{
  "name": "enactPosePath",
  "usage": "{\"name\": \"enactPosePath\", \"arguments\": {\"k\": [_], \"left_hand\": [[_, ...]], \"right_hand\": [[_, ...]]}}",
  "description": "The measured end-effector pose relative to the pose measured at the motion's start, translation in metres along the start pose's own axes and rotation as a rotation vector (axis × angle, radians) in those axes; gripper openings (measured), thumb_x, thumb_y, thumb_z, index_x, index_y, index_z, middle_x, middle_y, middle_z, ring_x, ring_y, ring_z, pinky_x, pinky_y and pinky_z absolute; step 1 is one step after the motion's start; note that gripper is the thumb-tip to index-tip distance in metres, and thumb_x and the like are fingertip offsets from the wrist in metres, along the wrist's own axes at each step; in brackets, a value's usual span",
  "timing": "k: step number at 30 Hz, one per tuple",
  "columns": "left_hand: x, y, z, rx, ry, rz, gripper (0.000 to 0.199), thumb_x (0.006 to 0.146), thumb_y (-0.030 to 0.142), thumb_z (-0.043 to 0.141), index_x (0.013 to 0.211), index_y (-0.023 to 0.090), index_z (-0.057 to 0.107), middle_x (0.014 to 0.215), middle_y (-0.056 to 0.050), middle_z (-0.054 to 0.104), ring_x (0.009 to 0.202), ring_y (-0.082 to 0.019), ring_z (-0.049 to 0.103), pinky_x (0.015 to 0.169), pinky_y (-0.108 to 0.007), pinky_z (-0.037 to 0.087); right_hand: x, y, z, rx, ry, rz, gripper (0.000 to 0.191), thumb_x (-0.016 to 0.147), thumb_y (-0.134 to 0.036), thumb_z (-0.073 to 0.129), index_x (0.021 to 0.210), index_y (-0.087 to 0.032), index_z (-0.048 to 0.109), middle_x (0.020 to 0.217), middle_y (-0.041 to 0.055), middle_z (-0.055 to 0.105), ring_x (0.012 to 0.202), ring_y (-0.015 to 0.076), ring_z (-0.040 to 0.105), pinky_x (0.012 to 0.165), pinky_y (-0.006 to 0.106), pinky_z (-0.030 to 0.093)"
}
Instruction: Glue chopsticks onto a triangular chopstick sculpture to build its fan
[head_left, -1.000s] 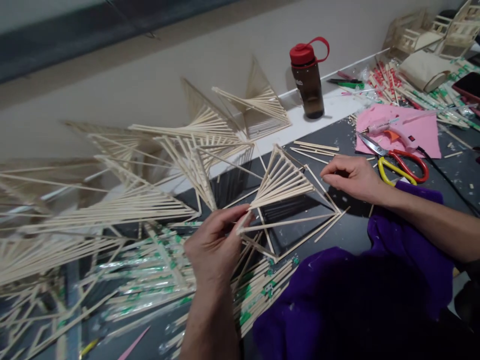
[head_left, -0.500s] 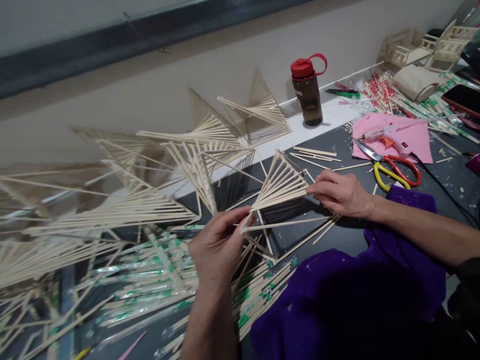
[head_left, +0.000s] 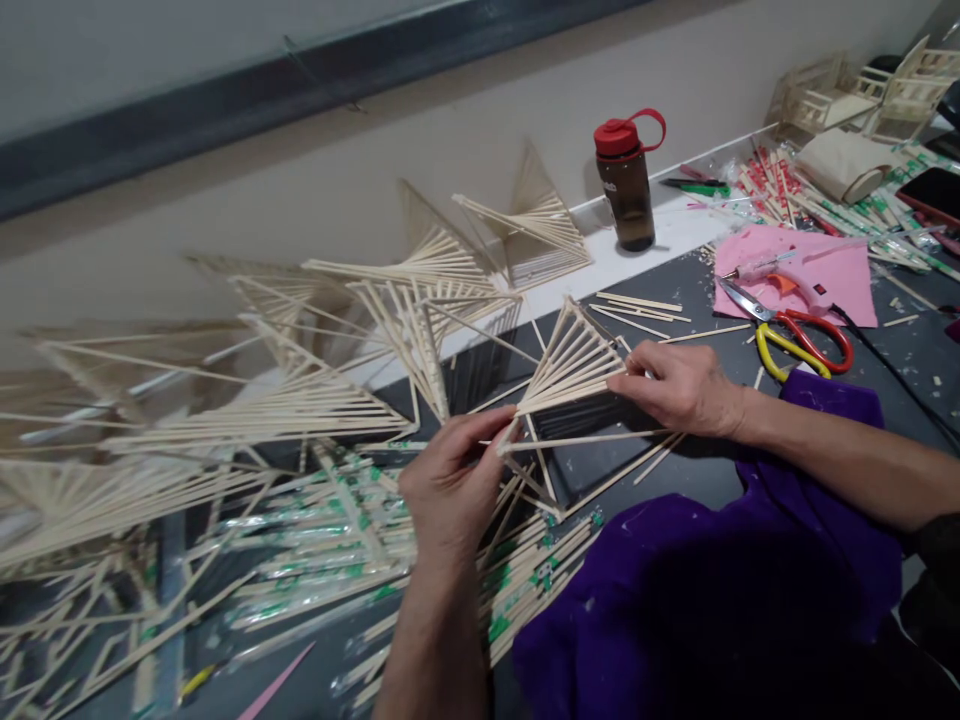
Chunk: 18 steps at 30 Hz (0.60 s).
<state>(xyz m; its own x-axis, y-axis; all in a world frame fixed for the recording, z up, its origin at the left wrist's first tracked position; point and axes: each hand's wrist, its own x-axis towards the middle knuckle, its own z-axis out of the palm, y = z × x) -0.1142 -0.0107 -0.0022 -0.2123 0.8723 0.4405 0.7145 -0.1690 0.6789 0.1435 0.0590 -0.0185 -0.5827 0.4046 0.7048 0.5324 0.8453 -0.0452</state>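
A fan-like frame of thin pale sticks (head_left: pixel 574 360) stands over the dark table in front of me. My left hand (head_left: pixel 454 480) pinches its left corner, where several sticks meet. At its right end, the fingertips of my right hand (head_left: pixel 667 385) are closed on the lowest sticks of the fan. Below the fan, one long stick (head_left: pixel 585 440) runs from near my left fingers toward the right. Other stick frames (head_left: pixel 315 405) stand to the left and behind, close to the wall.
Wrapped sticks (head_left: pixel 322 540) cover the table at the front left. A red-capped bottle (head_left: pixel 630 200) stands by the wall. To the right, scissors (head_left: pixel 772 325) and a glue gun (head_left: pixel 806 290) rest on and beside a pink cloth (head_left: pixel 855 275). Loose sticks (head_left: pixel 645 305) lie behind my right hand.
The whole view has shifted slightly, so things appear a little further right. My right fingers sit slightly further in along the fan's right end; both hands keep their hold.
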Motion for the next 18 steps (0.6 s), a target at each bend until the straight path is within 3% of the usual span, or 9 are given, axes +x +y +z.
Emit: {"name": "enactPosePath", "arguments": {"k": [12,18], "left_hand": [[-0.0003,0.0046,-0.0001,-0.012,-0.016,0.008,0.016,0.076,0.034,0.07,0.087,0.024,0.076,0.078,0.0,0.072,0.067,-0.012,0.063,0.059,-0.023,0.048],[-0.0002,0.0036,-0.0014,0.009,-0.02,0.036,0.015,0.076,0.033,0.071,0.086,0.024,0.076,0.075,0.001,0.071,0.064,-0.012,0.062,0.058,-0.023,0.047]], "right_hand": [[0.0059,-0.0041,0.0028,0.047,0.052,0.024,0.027,0.097,-0.02,0.04,0.083,-0.016,0.063,0.081,0.0035,0.061,0.068,0.0101,0.05,0.055,0.023,0.033],[0.001,-0.0087,-0.0036,0.081,-0.014,0.049,0.029,0.099,-0.021,0.038,0.085,-0.015,0.062,0.082,0.004,0.061,0.068,0.0099,0.051,0.055,0.023,0.036]]}}
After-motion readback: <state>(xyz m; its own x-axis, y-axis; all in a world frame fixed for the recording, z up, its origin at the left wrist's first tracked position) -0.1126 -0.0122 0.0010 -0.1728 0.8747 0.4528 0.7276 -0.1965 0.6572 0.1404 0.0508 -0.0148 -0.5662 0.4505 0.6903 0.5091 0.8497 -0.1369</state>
